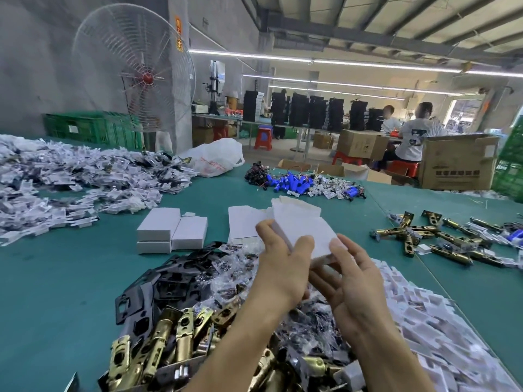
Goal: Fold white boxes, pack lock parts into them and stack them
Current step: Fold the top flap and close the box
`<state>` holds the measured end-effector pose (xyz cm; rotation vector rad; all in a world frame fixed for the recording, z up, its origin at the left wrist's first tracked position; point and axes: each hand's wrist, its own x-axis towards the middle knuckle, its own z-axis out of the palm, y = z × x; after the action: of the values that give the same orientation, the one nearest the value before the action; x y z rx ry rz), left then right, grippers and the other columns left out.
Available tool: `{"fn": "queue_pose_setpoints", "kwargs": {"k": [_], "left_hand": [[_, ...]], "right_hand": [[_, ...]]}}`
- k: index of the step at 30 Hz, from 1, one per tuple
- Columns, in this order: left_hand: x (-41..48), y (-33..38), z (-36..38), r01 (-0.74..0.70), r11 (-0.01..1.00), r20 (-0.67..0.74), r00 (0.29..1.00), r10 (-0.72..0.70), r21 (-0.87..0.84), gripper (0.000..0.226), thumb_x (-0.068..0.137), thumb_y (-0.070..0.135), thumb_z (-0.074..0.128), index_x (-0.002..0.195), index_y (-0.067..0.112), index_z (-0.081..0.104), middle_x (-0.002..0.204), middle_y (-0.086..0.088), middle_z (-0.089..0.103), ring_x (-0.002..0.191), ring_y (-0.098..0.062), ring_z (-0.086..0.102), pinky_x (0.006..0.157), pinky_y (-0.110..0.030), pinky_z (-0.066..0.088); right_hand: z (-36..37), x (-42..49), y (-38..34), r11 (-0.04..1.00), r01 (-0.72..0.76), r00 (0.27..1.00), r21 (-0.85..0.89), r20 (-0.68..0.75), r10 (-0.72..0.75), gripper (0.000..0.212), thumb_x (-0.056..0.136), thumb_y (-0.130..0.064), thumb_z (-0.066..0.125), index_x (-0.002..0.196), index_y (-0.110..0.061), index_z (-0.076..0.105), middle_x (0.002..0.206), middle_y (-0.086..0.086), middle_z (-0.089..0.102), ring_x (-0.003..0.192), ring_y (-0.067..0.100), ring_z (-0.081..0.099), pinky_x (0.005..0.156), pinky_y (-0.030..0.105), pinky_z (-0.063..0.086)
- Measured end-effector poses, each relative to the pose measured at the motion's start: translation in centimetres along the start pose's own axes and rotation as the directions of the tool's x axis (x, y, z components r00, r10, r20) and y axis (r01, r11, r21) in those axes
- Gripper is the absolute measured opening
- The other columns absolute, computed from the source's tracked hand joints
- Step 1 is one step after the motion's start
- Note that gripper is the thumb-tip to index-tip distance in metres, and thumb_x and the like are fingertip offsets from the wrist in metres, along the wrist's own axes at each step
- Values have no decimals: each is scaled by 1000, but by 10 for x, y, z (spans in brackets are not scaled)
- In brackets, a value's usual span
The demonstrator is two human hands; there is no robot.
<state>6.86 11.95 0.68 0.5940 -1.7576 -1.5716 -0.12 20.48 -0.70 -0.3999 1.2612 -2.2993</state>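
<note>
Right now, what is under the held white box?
The white box, in the left hand and right hand, is above a pile of bagged parts; the hands hide the spot directly beneath.

- A large wire-caged fan (135,72) is standing by the grey wall, behind the teal-covered desk (56,278).
- Green crates (90,128) are sitting just left of the fan's base.
- A white plastic bag (215,157) is lying slumped at the desk's far edge.
- Two people (416,131) in white shirts are sitting on red stools (402,167) at the back right, among cardboard boxes (458,162).
- Black stacks (300,111) are lining a far desk (220,116).
- Long light tubes (382,66) are glowing under the ceiling.
</note>
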Motion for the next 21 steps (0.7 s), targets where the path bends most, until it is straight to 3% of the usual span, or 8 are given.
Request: {"fn": "queue_pose_setpoints", "kwargs": {"k": [3, 7, 10, 12, 14, 17, 19, 21], "left_hand": [[1, -1, -5, 20, 999, 7, 1000, -20, 36, 27, 87, 46, 47, 91, 36, 22, 97, 9, 52, 73, -9, 53, 61, -30, 40], [12, 0, -14, 155, 987, 25, 987, -156, 39, 20, 97, 40, 45, 99, 30, 27, 93, 0, 50, 65, -14, 45, 42, -23, 33], [35, 4, -21, 237, 960, -36, 969, -245, -152, 20, 100, 29, 49, 94, 25, 30, 92, -8, 44, 55, -12, 40, 37, -21, 31], [57, 3, -31, 229, 912, -154, 943, -295, -341, 28, 100, 23, 54, 88, 23, 28, 89, -11, 43, 53, -13, 39, 38, -21, 32], [80, -2, -47, 188, 852, -290, 886, -361, -488, 30, 101, 22, 57, 90, 20, 29, 92, -11, 44, 61, -17, 42, 42, -22, 40], [108, -24, -74, 122, 833, -459, 786, -413, -539, 24, 102, 15, 54, 109, 18, 32, 102, -12, 47, 62, -17, 45, 51, -28, 51], [120, -39, -89, 102, 834, -523, 735, -431, -543, 38, 102, 6, 51, 130, 20, 31, 115, -17, 50, 65, -17, 46, 59, -32, 54], [130, -50, -100, 83, 832, -564, 698, -442, -549, 55, 100, -2, 50, 144, 21, 27, 131, -21, 50, 73, -18, 46, 72, -36, 56]], "right_hand": [[2, -1, -3, 999, -37, 999, 4, 2, 37, 24, 95, -16, 62, 119, -14, 60, 88, 14, 76, 74, 32, 74, 57, 34, 59], [1, -2, -11, 997, -68, 998, 36, 21, 67, 28, 93, -12, 63, 120, -16, 62, 107, 18, 73, 74, 30, 75, 56, 30, 59], [2, -4, -14, 998, -69, 993, 14, 96, 67, 50, 92, -10, 64, 137, -25, 50, 118, 15, 62, 88, 34, 74, 64, 34, 61], [3, -6, -15, 996, -63, 988, -65, 136, 71, 66, 87, -12, 68, 143, -35, 43, 116, 7, 59, 96, 34, 72, 70, 36, 62], [2, -8, -17, 992, -61, 986, -114, 148, 77, 69, 76, -19, 72, 140, -32, 48, 115, 3, 60, 99, 31, 71, 71, 37, 61], [-3, -7, -19, 985, -68, 985, -159, 144, 92, 46, 80, -20, 71, 124, -28, 62, 114, 6, 67, 98, 30, 72, 70, 37, 60], [-6, -5, -19, 982, -80, 985, -171, 137, 104, 30, 85, -18, 69, 115, -27, 68, 106, 6, 73, 98, 31, 71, 68, 37, 59], [-6, -3, -19, 979, -81, 985, -186, 138, 107, 28, 81, -21, 71, 107, -28, 73, 98, 4, 76, 95, 31, 71, 65, 34, 57]]}}
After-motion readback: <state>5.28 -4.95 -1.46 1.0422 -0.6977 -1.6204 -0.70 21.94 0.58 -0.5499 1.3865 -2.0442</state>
